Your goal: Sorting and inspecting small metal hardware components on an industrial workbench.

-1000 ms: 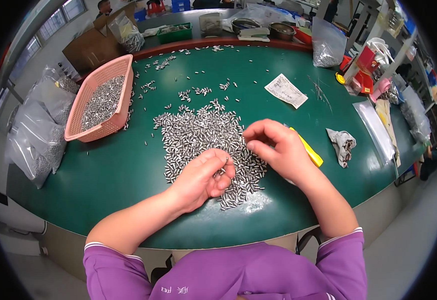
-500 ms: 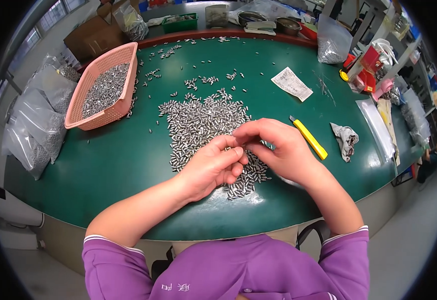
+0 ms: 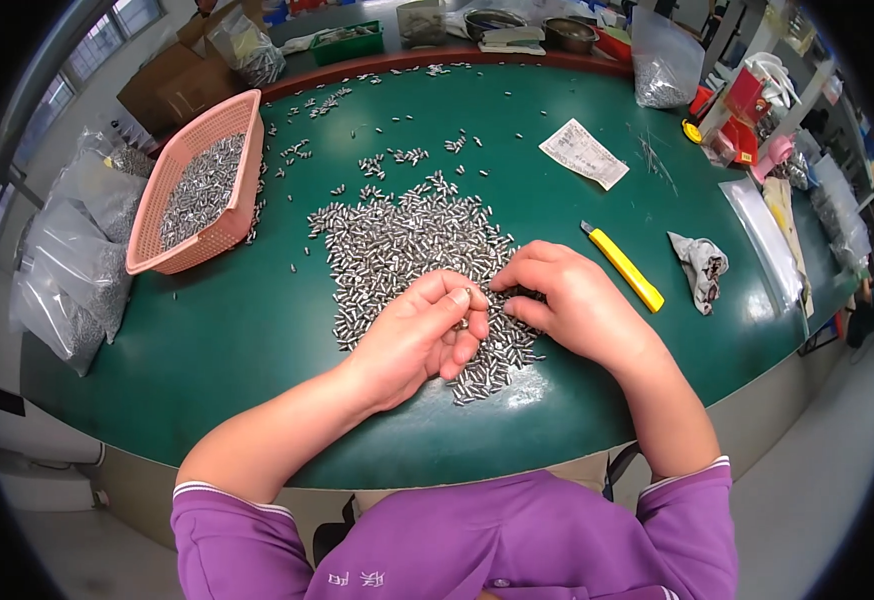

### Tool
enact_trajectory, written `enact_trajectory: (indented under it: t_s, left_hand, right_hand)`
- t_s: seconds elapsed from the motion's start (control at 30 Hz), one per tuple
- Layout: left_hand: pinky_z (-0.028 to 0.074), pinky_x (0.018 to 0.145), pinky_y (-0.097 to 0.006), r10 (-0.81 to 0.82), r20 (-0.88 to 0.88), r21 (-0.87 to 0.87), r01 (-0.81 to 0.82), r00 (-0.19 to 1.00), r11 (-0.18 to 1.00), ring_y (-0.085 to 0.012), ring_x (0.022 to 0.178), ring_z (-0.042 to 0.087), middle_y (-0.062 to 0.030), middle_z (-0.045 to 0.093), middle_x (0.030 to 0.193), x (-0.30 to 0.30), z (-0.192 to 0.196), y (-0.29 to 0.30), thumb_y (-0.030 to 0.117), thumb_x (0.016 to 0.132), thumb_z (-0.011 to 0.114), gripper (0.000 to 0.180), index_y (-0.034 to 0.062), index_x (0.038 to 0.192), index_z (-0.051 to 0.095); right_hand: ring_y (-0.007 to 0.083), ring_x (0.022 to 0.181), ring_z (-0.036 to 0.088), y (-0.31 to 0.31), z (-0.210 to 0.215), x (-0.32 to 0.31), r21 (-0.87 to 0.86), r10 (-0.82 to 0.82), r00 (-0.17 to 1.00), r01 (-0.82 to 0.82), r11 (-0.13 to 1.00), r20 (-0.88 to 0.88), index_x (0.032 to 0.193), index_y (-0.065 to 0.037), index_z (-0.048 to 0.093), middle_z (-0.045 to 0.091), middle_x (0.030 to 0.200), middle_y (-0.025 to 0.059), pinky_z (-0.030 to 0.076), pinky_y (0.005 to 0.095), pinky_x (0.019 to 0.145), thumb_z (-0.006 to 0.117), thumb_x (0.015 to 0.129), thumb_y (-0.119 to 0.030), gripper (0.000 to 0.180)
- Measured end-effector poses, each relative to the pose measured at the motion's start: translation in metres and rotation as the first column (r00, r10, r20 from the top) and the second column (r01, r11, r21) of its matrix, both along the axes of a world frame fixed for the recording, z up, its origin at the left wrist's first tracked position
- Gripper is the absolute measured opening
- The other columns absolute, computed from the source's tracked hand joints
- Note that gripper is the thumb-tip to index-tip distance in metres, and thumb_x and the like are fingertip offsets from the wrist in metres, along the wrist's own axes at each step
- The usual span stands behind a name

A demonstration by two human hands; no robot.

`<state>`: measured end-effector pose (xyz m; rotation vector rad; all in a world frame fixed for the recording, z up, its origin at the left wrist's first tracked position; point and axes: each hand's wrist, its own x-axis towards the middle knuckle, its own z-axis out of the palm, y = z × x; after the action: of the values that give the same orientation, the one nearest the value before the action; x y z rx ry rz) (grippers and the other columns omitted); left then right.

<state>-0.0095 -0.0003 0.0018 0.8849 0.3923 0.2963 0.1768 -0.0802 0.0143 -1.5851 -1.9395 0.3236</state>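
Observation:
A broad pile of small silvery metal pins [image 3: 397, 245] covers the middle of the green tabletop. Over its near edge, my left hand [image 3: 422, 335] is closed, palm partly up, with a small metal pin [image 3: 468, 292] pinched between thumb and forefinger; its other fingers curl below. Just to the right, my right hand [image 3: 572, 300] reaches palm-down onto the pile. Its thumb and fingertips are bent and a little apart, touching or nearly touching loose pins; I make out nothing held in them.
At left stand a pink plastic basket [image 3: 241, 205] of pins and clear bags [image 3: 72, 285] of small parts. Right of my hands lie a yellow utility knife [image 3: 625, 268], a paper slip [image 3: 584, 154] and a crumpled stained rag [image 3: 699, 270]. A green tray [image 3: 347, 44] sits beyond the table's raised rim.
My right hand has drawn away from the left fingers, slightly right and down toward the pile. The left hand stays nearly in place, and the pin in its pinch now shows.

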Motion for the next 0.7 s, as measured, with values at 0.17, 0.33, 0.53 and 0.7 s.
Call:
enact_trajectory:
  t_s: [0.17, 0.33, 0.53, 0.7]
  left_hand:
    - [0.041, 0.047, -0.020, -0.008, -0.007, 0.019, 0.008, 1.000, 1.000, -0.0082, 0.058, 0.048, -0.0053, 0.052, 0.082, 0.000, 0.000, 0.000, 0.020, 0.095, 0.039, 0.016, 0.0064, 0.097, 0.047]
    - [0.043, 0.049, -0.021, -0.010, 0.026, -0.003, 0.010, 1.000, 1.000, -0.0089, 0.061, 0.050, -0.0057, 0.052, 0.084, -0.001, -0.001, 0.000, 0.015, 0.093, 0.041, 0.013, 0.0056, 0.101, 0.046]
    - [0.044, 0.052, -0.022, -0.010, 0.031, -0.013, 0.010, 0.999, 1.000, -0.0092, 0.066, 0.051, -0.0055, 0.052, 0.089, -0.002, -0.004, -0.001, 0.009, 0.089, 0.046, 0.016, 0.0058, 0.104, 0.043]
    - [0.044, 0.052, -0.021, -0.014, 0.032, -0.014, 0.014, 0.999, 1.000, -0.0084, 0.066, 0.051, -0.0051, 0.052, 0.088, -0.002, -0.003, -0.002, 0.012, 0.090, 0.048, 0.015, 0.0059, 0.102, 0.043]
  right_hand:
    - [0.0287, 0.079, 0.057, 0.000, -0.002, -0.005, 0.025, -0.075, 0.997, 0.074, 0.997, 0.027, 0.082, -0.006, 0.061, 0.059, 0.080, 0.0091, 0.046, 0.0374, 0.070, 0.063, 0.070, -0.007, 0.012]
    - [0.0262, 0.076, 0.058, 0.004, -0.003, -0.004, 0.062, -0.053, 0.997, 0.050, 0.997, 0.048, 0.083, -0.005, 0.061, 0.059, 0.081, 0.0094, 0.047, 0.0346, 0.068, 0.062, 0.070, -0.004, 0.013]
    - [0.0176, 0.080, 0.060, 0.003, 0.005, -0.016, 0.078, 0.013, 0.914, 0.020, 0.997, -0.406, 0.094, -0.006, 0.060, 0.060, 0.083, 0.0056, 0.049, 0.0287, 0.067, 0.064, 0.073, -0.002, 0.022]
    - [0.0143, 0.081, 0.061, 0.002, 0.006, -0.017, 0.170, 0.074, 0.944, -0.019, 0.985, -0.321, 0.104, -0.003, 0.058, 0.061, 0.091, 0.0072, 0.050, 0.0267, 0.073, 0.062, 0.073, 0.005, 0.032]
